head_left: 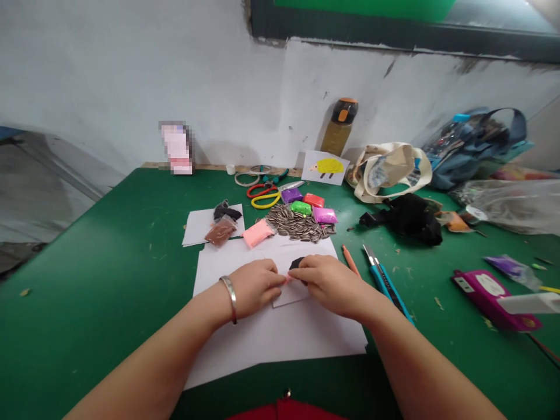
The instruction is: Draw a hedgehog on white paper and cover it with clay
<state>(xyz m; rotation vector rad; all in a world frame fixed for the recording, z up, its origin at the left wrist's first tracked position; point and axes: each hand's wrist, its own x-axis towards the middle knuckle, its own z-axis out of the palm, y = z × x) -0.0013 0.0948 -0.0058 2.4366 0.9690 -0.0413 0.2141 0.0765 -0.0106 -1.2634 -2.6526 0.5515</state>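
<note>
A small white card (291, 296) lies on larger white sheets (280, 344). On the card sits a black lump (296, 263), partly under the fingers of my right hand (330, 283). A small pink piece (287, 279) shows between the fingertips of both hands. My left hand (256, 284), with a silver bangle at the wrist, touches the pink piece from the left, fingers bent together. The right fingertips press at its other side. Behind the hands are a pink clay packet (257, 233), a brown packet (221, 231) and a pile of striped seeds (301, 226).
Scissors (266, 200) and coloured clay packets (301, 207) are behind the seeds. An orange pen (350, 259) and a teal cutter (385, 283) flank the right hand. A hedgehog picture (326, 168), bottle (340, 125), bags (391, 172) and purple case (494, 297) stand farther off.
</note>
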